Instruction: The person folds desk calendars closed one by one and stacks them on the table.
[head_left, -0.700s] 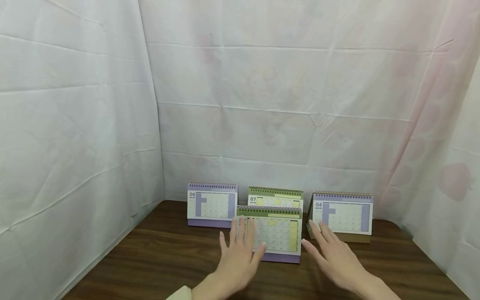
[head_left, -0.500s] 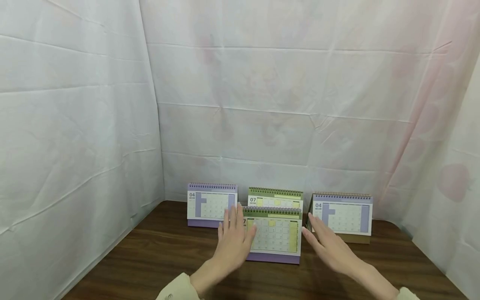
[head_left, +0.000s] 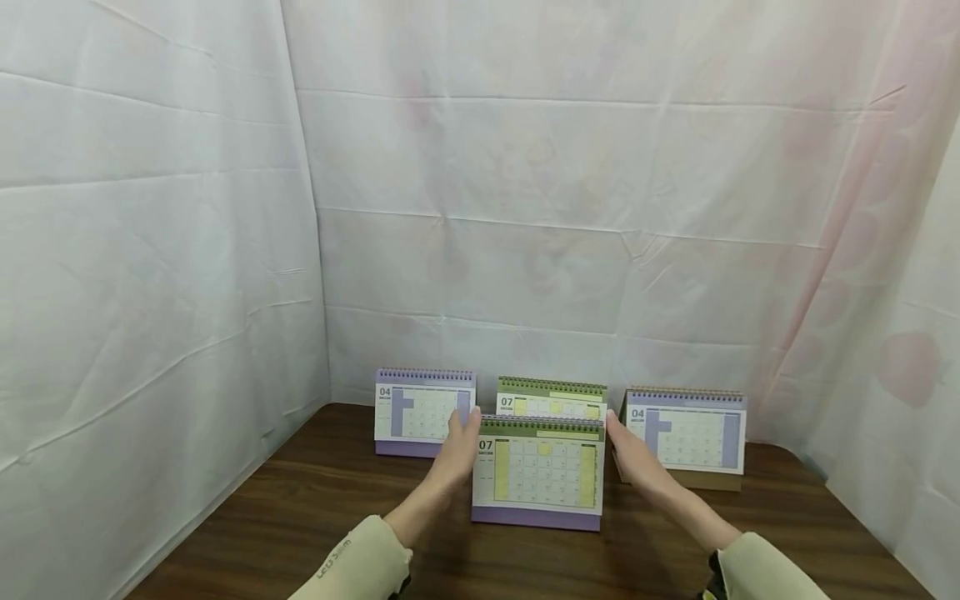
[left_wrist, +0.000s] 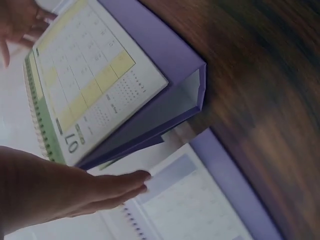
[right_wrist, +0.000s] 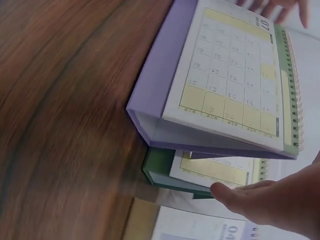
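Observation:
A desk calendar point(head_left: 536, 475) with a purple stand and a green-topped "07" page stands upright at the front of the group. My left hand point(head_left: 456, 454) is at its left side, fingers straight and close together, right by the upper corner. At the opposite side my right hand point(head_left: 639, 457) mirrors it, fingers extended along the right edge near the spiral binding. In the left wrist view, the left fingers point(left_wrist: 117, 187) reach past the calendar's side. The right wrist view has the right thumb point(right_wrist: 227, 197) overlapping a green-based calendar point(right_wrist: 215, 170) behind.
A purple "04" calendar point(head_left: 420, 412) stands back left, another "04" calendar point(head_left: 693, 437) with a brown base at right. The green "07" calendar behind is partly hidden by the front one. A dark wooden table point(head_left: 322, 517) carries them; white curtains point(head_left: 480, 167) enclose it.
My left hand has moved left from in front of the calendar's page to its left side. My right hand has turned inward and drawn up to the right edge. The calendars stay in place.

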